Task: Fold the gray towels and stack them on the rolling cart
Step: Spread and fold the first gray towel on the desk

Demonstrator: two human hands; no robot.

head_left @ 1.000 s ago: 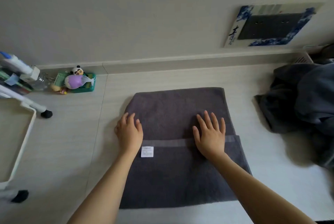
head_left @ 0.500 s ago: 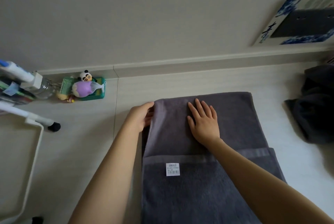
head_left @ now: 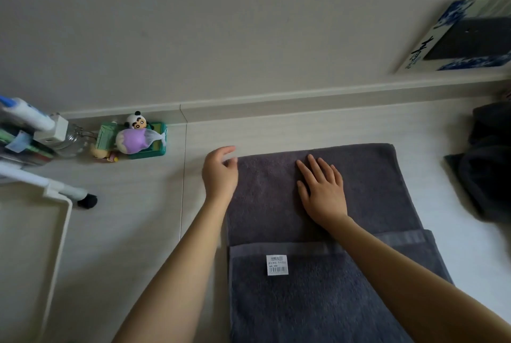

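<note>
**Towel flat on the floor, both hands at its far end**

Here, the green tray (head_left: 149,149) by the baseboard holds a panda figure (head_left: 137,120) and a purple ball in white mesh (head_left: 134,140). Just left of it stands a clear jar (head_left: 70,139). At the far left, the white cart (head_left: 56,196) shows its rail, one black wheel and an upper shelf crowded with tubes and packets I cannot name.

The gray towel (head_left: 318,232) lies on the floor in front of me, well apart from the cart, with a nearer layer folded over the far part. A white tag (head_left: 277,264) sits on that nearer layer; it carries a barcode and small print too fine to read. A blue-and-white board (head_left: 453,38) leans on the wall at the right, with large dark brush characters down its left side.

My right hand (head_left: 322,190) lies flat on the towel's far half, palm down, fingers straight and slightly spread. My left hand (head_left: 219,172) is at the towel's far left corner, fingers loosely bent with the tips touching the edge, gripping nothing that I can see. A dark heap of cloth (head_left: 486,165) sits at the right edge.
</note>
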